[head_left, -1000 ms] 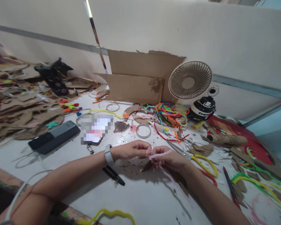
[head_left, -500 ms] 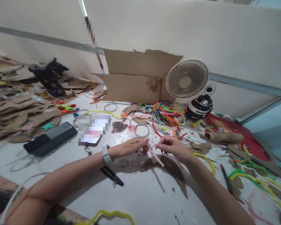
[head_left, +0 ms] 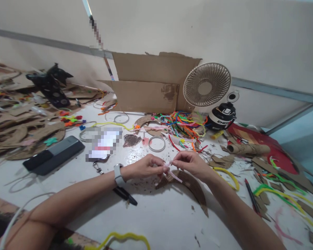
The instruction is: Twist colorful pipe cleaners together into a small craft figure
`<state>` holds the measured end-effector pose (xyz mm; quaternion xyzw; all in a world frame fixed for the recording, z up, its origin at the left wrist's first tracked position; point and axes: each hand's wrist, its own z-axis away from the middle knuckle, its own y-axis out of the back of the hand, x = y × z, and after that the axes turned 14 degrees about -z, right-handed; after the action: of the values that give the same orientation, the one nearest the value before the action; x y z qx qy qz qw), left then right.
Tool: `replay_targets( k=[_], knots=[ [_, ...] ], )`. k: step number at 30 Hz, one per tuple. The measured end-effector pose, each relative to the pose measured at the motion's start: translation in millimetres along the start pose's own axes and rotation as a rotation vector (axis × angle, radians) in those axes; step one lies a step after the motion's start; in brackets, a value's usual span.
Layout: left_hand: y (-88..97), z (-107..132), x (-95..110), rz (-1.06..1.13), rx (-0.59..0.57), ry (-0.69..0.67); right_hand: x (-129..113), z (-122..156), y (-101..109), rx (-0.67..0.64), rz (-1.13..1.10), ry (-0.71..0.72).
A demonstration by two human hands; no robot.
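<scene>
My left hand [head_left: 145, 166] and my right hand [head_left: 191, 162] meet above the white table [head_left: 156, 222], both pinching a thin pink pipe cleaner [head_left: 173, 172]. Its loose end hangs down between my fingers. A curved strip of brown cardboard [head_left: 191, 185] lies on the table right under my hands. On my left wrist sits a white watch band [head_left: 118, 175].
A tangle of coloured pipe cleaners [head_left: 184, 126] and metal rings [head_left: 157, 143] lie behind my hands. A small fan [head_left: 206, 84], cardboard sheets [head_left: 148, 86], a dark phone [head_left: 53, 155], a black pen [head_left: 125, 195], a yellow pipe cleaner [head_left: 120, 239] and cardboard scraps [head_left: 21, 125] surround the spot.
My right hand lifted off the table and moved up to meet the left. The long trailing part of the pink pipe cleaner is drawn in, leaving a short end.
</scene>
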<state>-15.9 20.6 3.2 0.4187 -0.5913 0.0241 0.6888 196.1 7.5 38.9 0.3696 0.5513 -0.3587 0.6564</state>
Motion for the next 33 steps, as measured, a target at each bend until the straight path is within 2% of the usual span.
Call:
replay_targets(
  k=[6, 15, 20, 23, 26, 29, 33],
  knots=[
    [-2.1, -1.2, 4.2, -0.149, 0.086, -0.099, -8.6, 7.0, -6.0, 0.02, 0.221, 0.137],
    [-5.3, -2.3, -3.9, -0.085, 0.151, -0.042, -13.4, 8.9, 1.0, -0.001, 0.333, 0.186],
    [-6.5, -0.6, -0.7, -0.157, 0.173, -0.065, -12.3, 8.8, -3.7, -0.01, 0.396, 0.223],
    [-8.0, 0.7, 3.7, -0.286, 0.235, -0.101, -15.6, 11.9, -11.5, 0.016, 0.478, 0.273],
    [-10.0, 1.5, 6.2, -0.375, 0.364, -0.121, -19.7, 17.5, -21.8, 0.074, 0.568, 0.303],
    [-11.8, 2.1, 7.1, -0.29, 0.519, -0.051, -21.8, 23.5, -31.6, 0.122, 0.604, 0.304],
    [-14.5, 2.8, 9.0, 0.018, 0.567, 0.091, -20.4, 26.1, -39.0, 0.118, 0.622, 0.31]
  ],
)
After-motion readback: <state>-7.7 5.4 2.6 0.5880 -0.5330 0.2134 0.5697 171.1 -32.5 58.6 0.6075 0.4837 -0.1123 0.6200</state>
